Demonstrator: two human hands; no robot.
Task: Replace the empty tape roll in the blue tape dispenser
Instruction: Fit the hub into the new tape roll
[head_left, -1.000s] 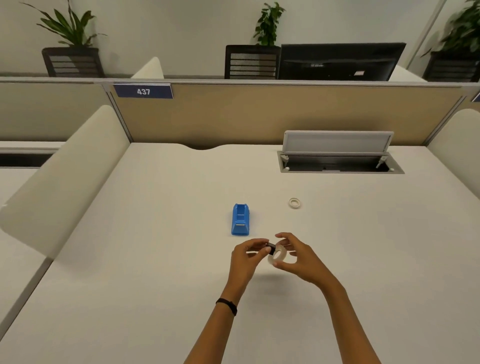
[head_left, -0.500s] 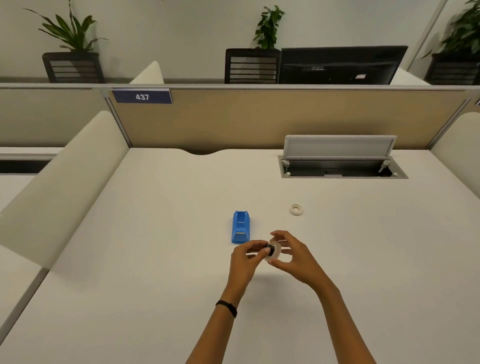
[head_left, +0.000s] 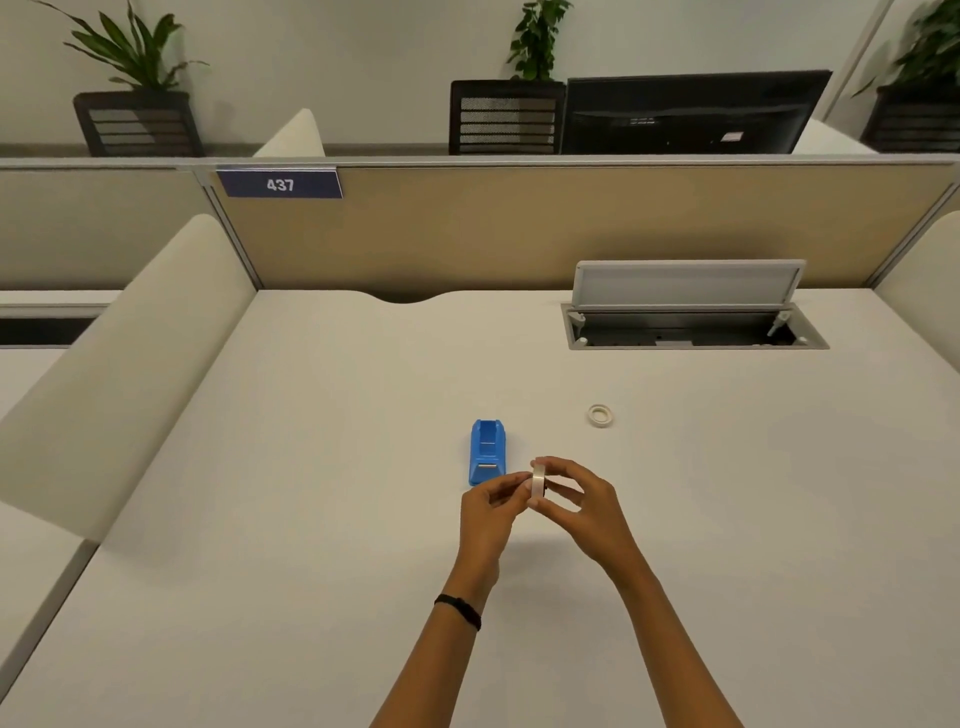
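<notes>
Both hands are on the new tape roll (head_left: 537, 486) right now, holding it edge-on up off the desk (head_left: 311, 519), so you mostly see the white band of tape and not the hole. Left hand (head_left: 488, 512) has its fingertips (head_left: 519, 480) pinched against the left face of the roll, and the right hand (head_left: 582, 506) cups it from the other side, fingers (head_left: 558, 467) curled over the top and only loosely spread, the rest hanging relaxed. There's something dark at the hub, probably the spindle core, but it's too small to say if it's seated. If that's what's going on, I'd push it straight through the centre and keep the roll square, checking which way the tape unwinds before dropping it in. The blue tape dispenser (head_left: 488, 452) sits on the desk just beyond the left fingertips, cradle empty as far as I can tell, not touching either hand. Further off, past the right fingers and well apart from them, the empty tape roll (head_left: 600, 415) lies flat by itself.
</notes>
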